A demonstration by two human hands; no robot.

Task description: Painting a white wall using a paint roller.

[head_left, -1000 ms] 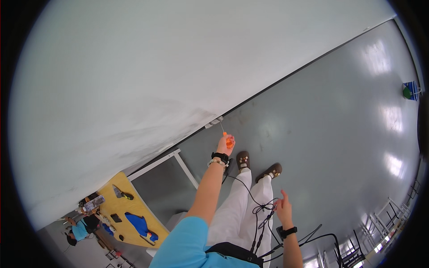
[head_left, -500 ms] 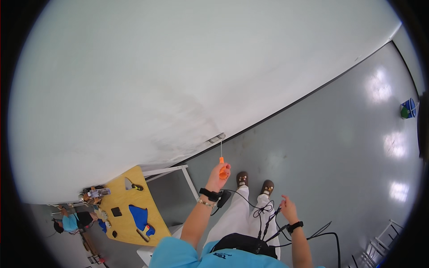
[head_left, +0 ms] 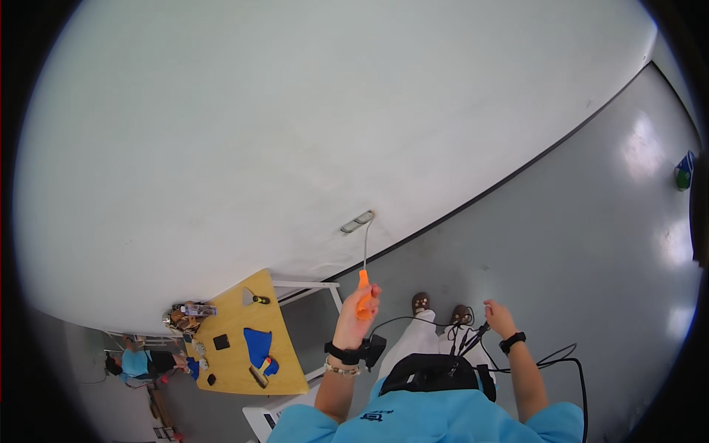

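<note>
My left hand (head_left: 357, 316) is closed around the orange handle of a paint roller (head_left: 363, 286). From the handle a thin metal rod runs up to the pale roller head, which lies tilted against the white wall (head_left: 413, 111). It sits a little above the dark strip at the wall's foot. My right hand (head_left: 502, 319) is off to the right in front of my body, with nothing seen in it. Its fingers are loosely bent and apart, close to the black cables (head_left: 467, 340) hanging at my waist.
To the left stands a yellow-topped table (head_left: 284, 332) holding a blue cloth (head_left: 257, 345), a scraper (head_left: 256, 299), a brush-like tool (head_left: 258, 376) and small dark items. Another person (head_left: 136, 363) sits beyond it. A blue-green bucket (head_left: 684, 171) stands far right on the grey floor.
The roller head has moved up the wall, farther from its foot. My view has shifted, so the table appears farther right. My right hand's fingers look more bent.
</note>
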